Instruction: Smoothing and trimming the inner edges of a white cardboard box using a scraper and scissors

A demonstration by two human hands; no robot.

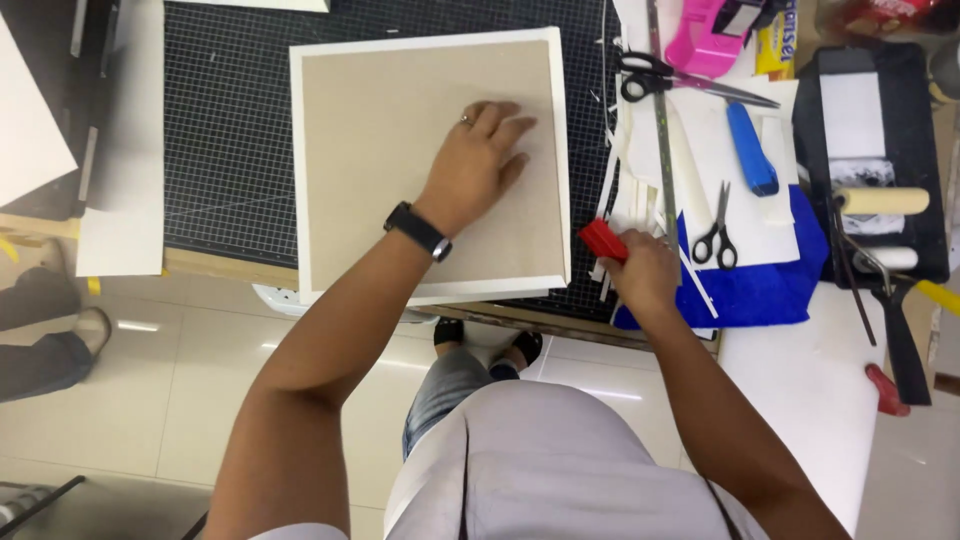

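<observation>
The left hand (478, 160) lay flat, fingers spread, on the tan board (425, 160) — a square panel framed by a white border, resting on the black gridded cutting mat (230, 130). The right hand (640, 270) was closed around a red tool (604, 240), just beside the board's right edge near its lower corner; what kind of tool it was could not be told. The board thus sat directly beneath the left palm and immediately to the left of the right hand. To do this step well, the flat hand would likely need steady downward pressure so the board could not slide on the mat, with its fingers kept well inboard of the edge being worked — and the tool guided along the border in a controlled stroke. Farther right on the bench (830, 360) lay a metal ruler (663, 140), two pairs of scissors (716, 235), a blue knife (751, 148), white offcuts, a blue cloth (770, 285) and a paint roller (882, 201) in a black tray (930, 150)
</observation>
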